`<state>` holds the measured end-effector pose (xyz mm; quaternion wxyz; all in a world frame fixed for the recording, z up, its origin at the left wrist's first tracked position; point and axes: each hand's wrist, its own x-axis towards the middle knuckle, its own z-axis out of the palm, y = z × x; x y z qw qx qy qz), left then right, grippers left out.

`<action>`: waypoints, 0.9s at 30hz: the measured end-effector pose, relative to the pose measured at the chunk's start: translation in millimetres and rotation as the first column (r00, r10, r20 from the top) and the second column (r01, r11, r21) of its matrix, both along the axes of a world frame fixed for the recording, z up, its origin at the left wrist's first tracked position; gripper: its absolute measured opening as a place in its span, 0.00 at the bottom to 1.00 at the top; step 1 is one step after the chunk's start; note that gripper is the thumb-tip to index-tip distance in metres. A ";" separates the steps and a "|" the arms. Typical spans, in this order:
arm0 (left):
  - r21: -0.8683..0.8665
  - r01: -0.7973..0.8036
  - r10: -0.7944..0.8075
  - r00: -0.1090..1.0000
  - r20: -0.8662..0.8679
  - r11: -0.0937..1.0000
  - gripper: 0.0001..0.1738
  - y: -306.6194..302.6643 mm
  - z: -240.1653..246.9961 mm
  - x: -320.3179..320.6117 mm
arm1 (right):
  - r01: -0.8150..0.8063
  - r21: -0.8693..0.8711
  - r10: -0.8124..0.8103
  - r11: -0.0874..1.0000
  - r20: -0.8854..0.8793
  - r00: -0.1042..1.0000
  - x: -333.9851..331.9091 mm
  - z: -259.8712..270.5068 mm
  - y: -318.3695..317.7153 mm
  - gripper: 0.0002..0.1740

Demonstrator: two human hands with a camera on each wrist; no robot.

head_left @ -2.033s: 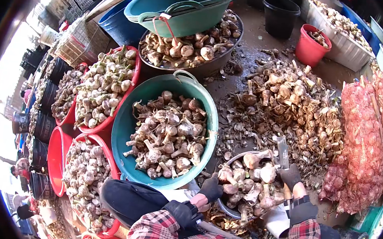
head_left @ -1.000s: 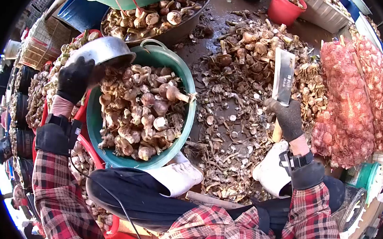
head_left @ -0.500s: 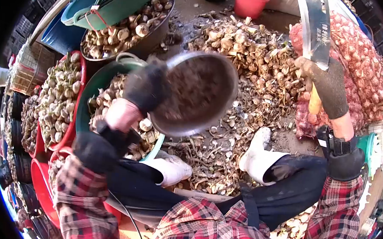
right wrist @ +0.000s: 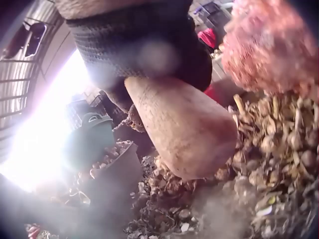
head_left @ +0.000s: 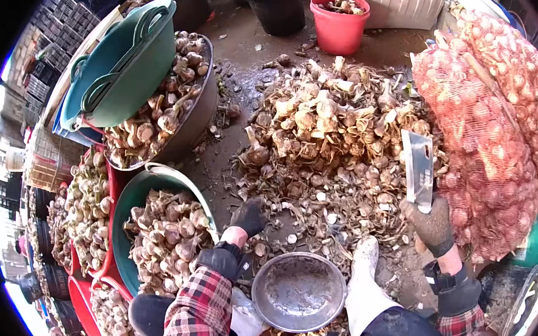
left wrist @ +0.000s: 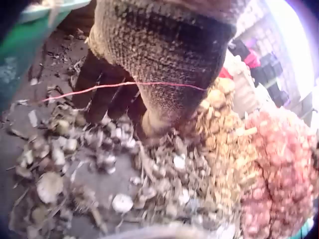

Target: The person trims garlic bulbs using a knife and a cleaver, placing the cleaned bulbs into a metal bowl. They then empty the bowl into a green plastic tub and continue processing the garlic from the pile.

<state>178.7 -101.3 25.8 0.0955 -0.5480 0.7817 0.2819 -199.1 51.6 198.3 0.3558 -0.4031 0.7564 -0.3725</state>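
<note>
My right hand (head_left: 429, 225), in a dark knit glove, grips the wooden handle (right wrist: 184, 129) of a cleaver (head_left: 418, 170), its broad blade pointing up and away beside the garlic pile. Forward of a metal basin (head_left: 296, 327), my gloved left hand (head_left: 249, 217) reaches over scraps at the near left of the garlic pile (head_left: 329, 122). In the left wrist view its fingers (left wrist: 107, 89) extend down toward the scraps, holding nothing. The basin sits between the white boots (head_left: 367, 289), its dirt-streaked bottom showing. Trimmed garlic fills much of the green tub (head_left: 125, 245) left of that hand.
Red mesh sacks of garlic (head_left: 479, 146) stand at the right. Stacked green tubs (head_left: 130, 87) rest over a dark tub of garlic (head_left: 190, 124) at the far left. Red tubs (head_left: 112, 219) flank the green one. A red bucket (head_left: 336, 31) and black buckets (head_left: 275, 10) stand behind.
The basin, full of garlic at first, was tipped over the green tub by my left hand, swung back and set down between the boots. The left hand let go and moved forward; the right kept the cleaver.
</note>
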 end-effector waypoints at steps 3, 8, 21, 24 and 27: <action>-0.475 0.073 -0.121 0.990 -0.072 0.877 0.24 -72.6 -26.5 -8.2 | 0.016 0.089 -0.023 0.996 0.072 0.997 10.0 -50.6 -15.9 0.15; -0.654 0.568 -0.448 0.816 0.366 0.500 0.23 -158.7 -64.2 -40.3 | -0.052 0.119 0.055 0.992 -0.022 0.998 16.1 -104.0 -13.4 0.12; 0.385 -0.115 0.380 0.561 -0.736 0.916 0.49 -43.5 21.0 -84.3 | -0.199 -0.074 0.193 0.977 -0.079 0.978 61.2 -134.3 -30.2 0.09; 0.158 -0.022 0.136 0.632 -0.763 0.987 0.45 -3.3 26.2 -117.2 | -0.359 -0.145 0.311 0.922 -0.277 0.909 71.3 -119.5 -39.4 0.12; -0.013 0.015 -0.020 0.657 -0.753 1.000 0.38 17.1 28.7 -141.4 | -0.458 -0.087 0.389 0.885 -0.405 0.828 68.1 -121.6 -34.4 0.18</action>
